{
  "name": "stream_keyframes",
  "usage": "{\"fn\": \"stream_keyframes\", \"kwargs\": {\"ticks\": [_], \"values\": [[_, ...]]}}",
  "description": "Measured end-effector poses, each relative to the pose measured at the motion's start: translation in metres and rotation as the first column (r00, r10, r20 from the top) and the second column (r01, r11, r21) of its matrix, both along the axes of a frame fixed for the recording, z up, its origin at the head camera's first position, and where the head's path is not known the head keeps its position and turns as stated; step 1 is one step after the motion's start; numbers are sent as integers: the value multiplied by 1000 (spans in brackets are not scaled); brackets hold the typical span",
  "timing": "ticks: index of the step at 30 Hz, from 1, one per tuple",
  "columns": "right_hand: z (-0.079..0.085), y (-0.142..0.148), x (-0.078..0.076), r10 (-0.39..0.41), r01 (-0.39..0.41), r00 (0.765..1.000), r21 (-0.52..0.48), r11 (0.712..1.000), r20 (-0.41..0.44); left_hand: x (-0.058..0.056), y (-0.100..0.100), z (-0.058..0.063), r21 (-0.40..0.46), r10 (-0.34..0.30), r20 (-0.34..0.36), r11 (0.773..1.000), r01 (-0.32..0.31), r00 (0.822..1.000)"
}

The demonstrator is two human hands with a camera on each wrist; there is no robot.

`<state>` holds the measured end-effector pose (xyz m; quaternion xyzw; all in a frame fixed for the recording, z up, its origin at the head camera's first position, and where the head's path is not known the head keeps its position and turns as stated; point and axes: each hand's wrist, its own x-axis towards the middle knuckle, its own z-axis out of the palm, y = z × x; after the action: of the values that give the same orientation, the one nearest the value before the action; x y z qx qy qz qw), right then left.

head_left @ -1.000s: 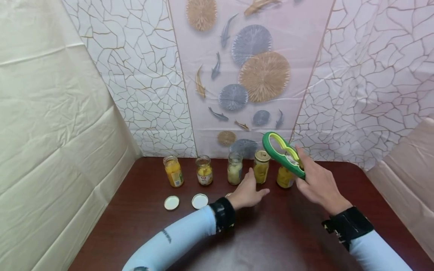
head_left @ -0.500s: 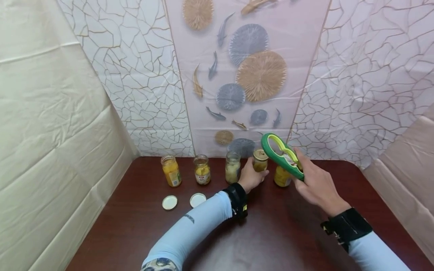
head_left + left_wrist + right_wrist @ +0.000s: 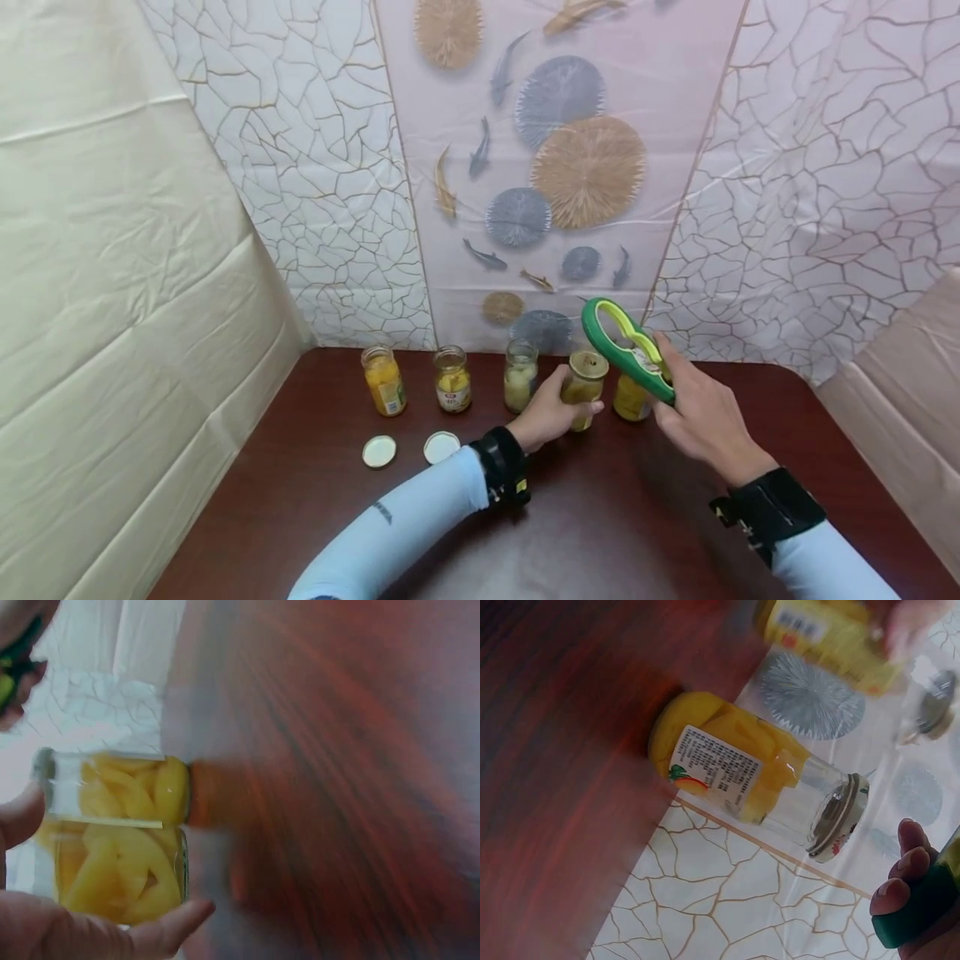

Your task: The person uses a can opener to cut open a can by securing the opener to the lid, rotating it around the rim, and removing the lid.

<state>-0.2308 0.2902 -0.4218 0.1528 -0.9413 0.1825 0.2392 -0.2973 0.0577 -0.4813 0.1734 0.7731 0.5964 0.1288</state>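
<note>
My left hand (image 3: 546,414) grips a lidded glass jar of yellow fruit pieces (image 3: 582,392), with its thumb on the near side. In the left wrist view the thumb lies along the held jar (image 3: 120,874). My right hand (image 3: 705,414) holds a green jar opener (image 3: 628,354) with lime inner edges, up in the air. Behind the opener stands another lidded jar of yellow fruit (image 3: 630,400), partly hidden by it. The right wrist view shows this jar's printed label (image 3: 716,766) and my right fingers (image 3: 900,877) curled round the opener.
Left of the held jar stand three uncapped jars: one with pale pieces (image 3: 520,379), one with yellow pieces (image 3: 452,383) and one orange (image 3: 384,383). Two white lids (image 3: 379,451) (image 3: 442,447) lie before them on the dark red table (image 3: 600,517). A patterned cloth (image 3: 585,167) hangs behind.
My left hand has reached the gold-lidded jar, taken hold of it and drawn it slightly nearer. The right hand with the jar opener has stayed about where it was.
</note>
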Motion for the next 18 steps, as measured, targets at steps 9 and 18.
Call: {"fn": "stream_keyframes", "kwargs": {"ticks": [9,18], "values": [[4,-2,0,14,-14,1000,23,1000,-9,60,-49,27,-7,-171,41,985,172,984],[3,-5,-1,30,-30,1000,18,999,-3,76,-68,35,-2,-207,21,978,207,978]]}}
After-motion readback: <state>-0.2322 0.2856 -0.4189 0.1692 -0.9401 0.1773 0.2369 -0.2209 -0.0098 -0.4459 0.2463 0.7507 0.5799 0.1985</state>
